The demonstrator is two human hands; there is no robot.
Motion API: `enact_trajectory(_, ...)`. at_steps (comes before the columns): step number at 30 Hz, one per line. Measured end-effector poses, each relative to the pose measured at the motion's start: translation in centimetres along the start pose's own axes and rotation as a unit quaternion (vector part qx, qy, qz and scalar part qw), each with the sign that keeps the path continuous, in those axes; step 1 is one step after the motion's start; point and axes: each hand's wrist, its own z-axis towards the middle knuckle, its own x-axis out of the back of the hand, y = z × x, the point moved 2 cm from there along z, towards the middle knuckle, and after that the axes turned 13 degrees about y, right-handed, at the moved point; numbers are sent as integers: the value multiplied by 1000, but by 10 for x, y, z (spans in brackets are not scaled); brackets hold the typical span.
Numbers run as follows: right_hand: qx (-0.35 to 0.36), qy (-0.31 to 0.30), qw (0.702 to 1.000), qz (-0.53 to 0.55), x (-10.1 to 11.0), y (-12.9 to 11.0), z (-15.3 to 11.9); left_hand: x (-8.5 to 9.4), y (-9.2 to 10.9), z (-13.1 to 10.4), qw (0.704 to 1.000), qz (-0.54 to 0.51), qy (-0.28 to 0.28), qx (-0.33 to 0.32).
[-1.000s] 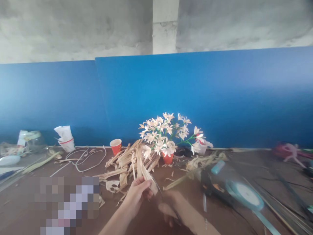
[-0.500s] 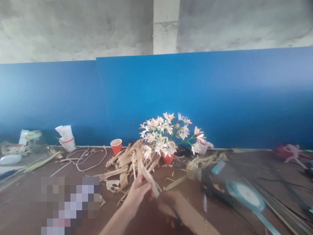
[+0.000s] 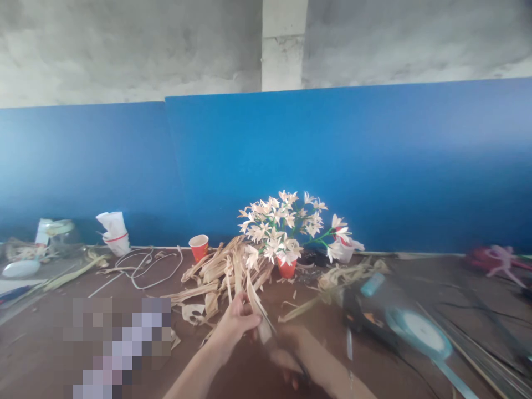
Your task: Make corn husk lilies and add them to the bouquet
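Note:
My left hand [image 3: 238, 321] pinches a pale strip of dried corn husk [image 3: 258, 310] between thumb and fingers, its pointed end upward. Close by on the right, my right hand [image 3: 296, 350] is smeared by motion at the lower part of the strip. It grips what look like dark-handled scissors [image 3: 303, 368], mostly hidden by the hand. Beyond my hands lies a heap of dried corn husks [image 3: 211, 271]. Behind the strip, a bunch of white husk flowers [image 3: 278, 221] on green stems stands in a red paper cup [image 3: 286, 270].
Another red cup [image 3: 199, 247] stands behind the husk heap. A white cable [image 3: 137, 271] loops to the left. On the right are a light-blue ribbon roll [image 3: 424, 332] and a dark, blurred tool [image 3: 361, 316]. A blue partition [image 3: 266, 149] runs behind the table.
The husk strip has tilted and dropped slightly in my left hand, and more of its lower end shows. My right hand has shifted slightly downward, away from the strip.

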Motion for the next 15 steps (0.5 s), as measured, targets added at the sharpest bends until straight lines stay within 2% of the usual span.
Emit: enact_trajectory(15,18,30,999,0,2,-3,2,0,-10,6,999,-43,-3,13)
